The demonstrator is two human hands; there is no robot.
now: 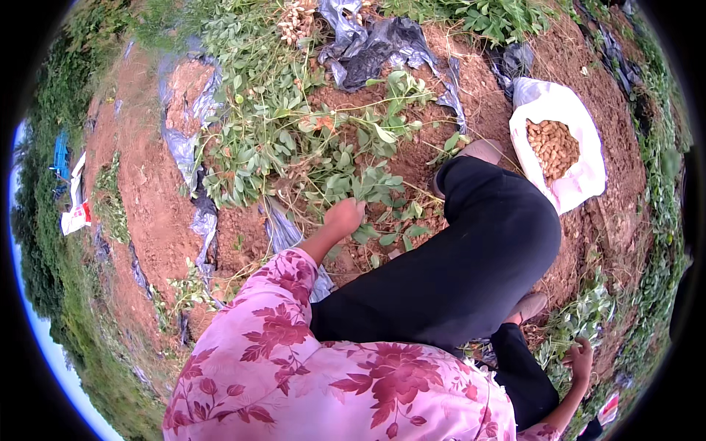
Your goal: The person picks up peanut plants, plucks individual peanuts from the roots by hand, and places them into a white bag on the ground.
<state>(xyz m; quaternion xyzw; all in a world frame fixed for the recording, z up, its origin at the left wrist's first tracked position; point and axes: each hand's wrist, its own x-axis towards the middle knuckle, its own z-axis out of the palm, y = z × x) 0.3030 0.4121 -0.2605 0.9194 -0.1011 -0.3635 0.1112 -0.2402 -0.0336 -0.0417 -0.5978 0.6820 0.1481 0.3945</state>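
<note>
My left hand (345, 216) is closed on the stems of a leafy green peanut plant (380, 184) low in front of my knees. To the right and further down, my right hand (579, 361) hangs beside my leg, near more leafy plants (587, 308); its fingers are partly curled, and I see nothing in them. A white woven sack (593, 149) stands open beyond my knee, holding peanuts in their shells (553, 148). Pulled peanut plants (253, 127) lie heaped ahead, and a cluster of pods (296, 22) shows at the top.
Torn silvery-black plastic film (380, 49) lies on the reddish soil (149, 193), with another strip (205, 220) to the left. My shoe (482, 150) is planted close to the sack. A white and red bag (76, 218) and a blue object (60, 154) are at the far left.
</note>
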